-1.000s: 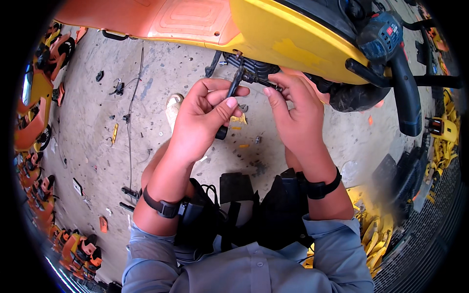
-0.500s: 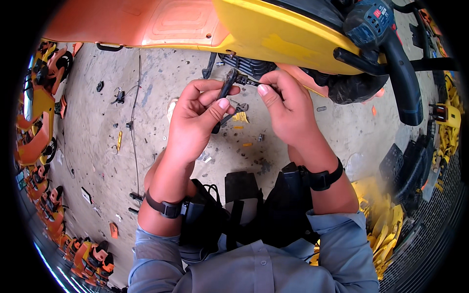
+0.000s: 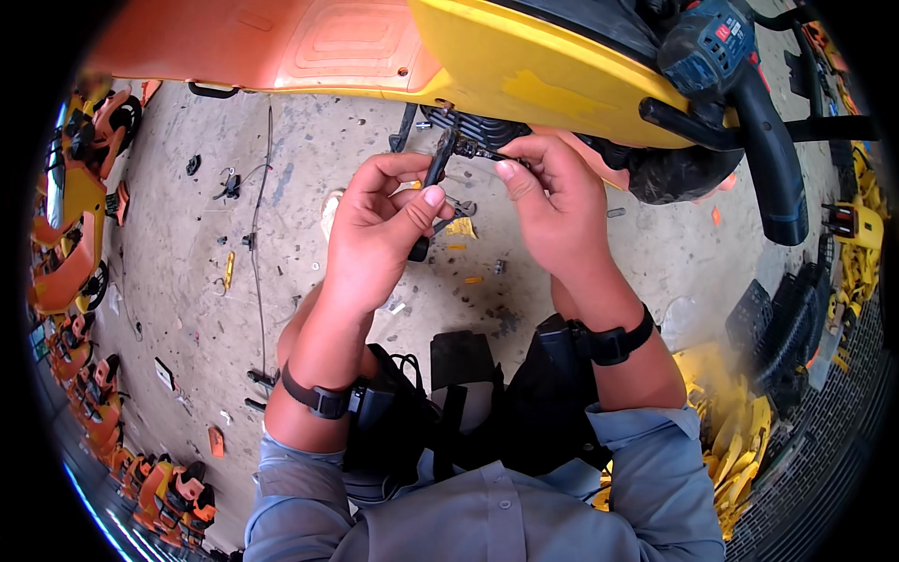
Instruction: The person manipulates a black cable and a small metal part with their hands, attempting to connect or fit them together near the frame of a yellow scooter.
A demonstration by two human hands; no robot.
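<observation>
Both forearms, each with a black wristband [image 3: 328, 403], reach toward the yellow panel [image 3: 552, 70]. On the wearer's side of that panel, the left hand [image 3: 375, 225] curls thumb and fingers around the handle of a dark ratchet-like tool [image 3: 437, 169]. The right hand [image 3: 562, 201], closer under the panel's lower edge, pinches a thin dark rod [image 3: 487, 153] between thumb and forefinger; its other fingers are curled, and whether they press on anything cannot be told. The tool slants just short of the panel's edge, head toward it and handle end away, and the rod seems joined at the head.

The tool is probably steel: stiff, fairly dense for its size, hardly fragile. Its dark, grimy-looking surface could be slippery. The thicker handle looks the surest hold; the slim rod suits only a fingertip pinch, best near the head, where it should swivel least.

At the panel's right end stands a blue-and-black power tool [image 3: 707, 47], likely much heavier, best taken by its grip. Beneath the panel's edge shows a black finned part [image 3: 482, 126]. Farther down, on the floor [image 3: 318, 126] below the panel, lies a yellow scrap [image 3: 460, 227].
</observation>
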